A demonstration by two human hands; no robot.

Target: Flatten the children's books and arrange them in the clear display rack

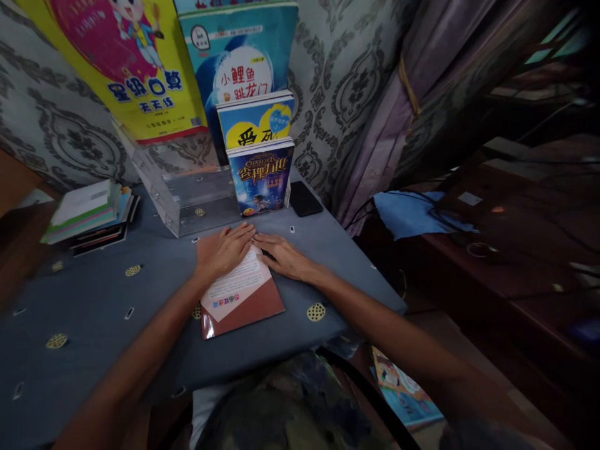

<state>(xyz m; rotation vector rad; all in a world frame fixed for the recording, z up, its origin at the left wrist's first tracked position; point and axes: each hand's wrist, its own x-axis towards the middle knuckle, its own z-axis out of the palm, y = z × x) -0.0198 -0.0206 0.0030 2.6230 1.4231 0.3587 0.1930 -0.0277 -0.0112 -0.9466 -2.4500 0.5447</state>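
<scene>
A thin book [255,303] with a brown and pale pink cover lies flat on the cloth-covered table [154,312]. Stretched across its far part is my left hand [232,250], fingers extended and palm down. My right hand [285,257] rests at the book's far right edge, its fingers out flat and its fingertips meeting those of my left hand. Neither hand grasps anything. Just beyond my hands stands a clear book rack [159,194], with a dark blue book [262,178] at its front.
Behind the blue book stand a yellow-and-blue book [255,125], a teal book [239,37] and a yellow workbook [140,75]. A stack of books [89,209] lies left. A black phone [305,199] sits right of the rack. Another book [405,390] lies below the table's right side.
</scene>
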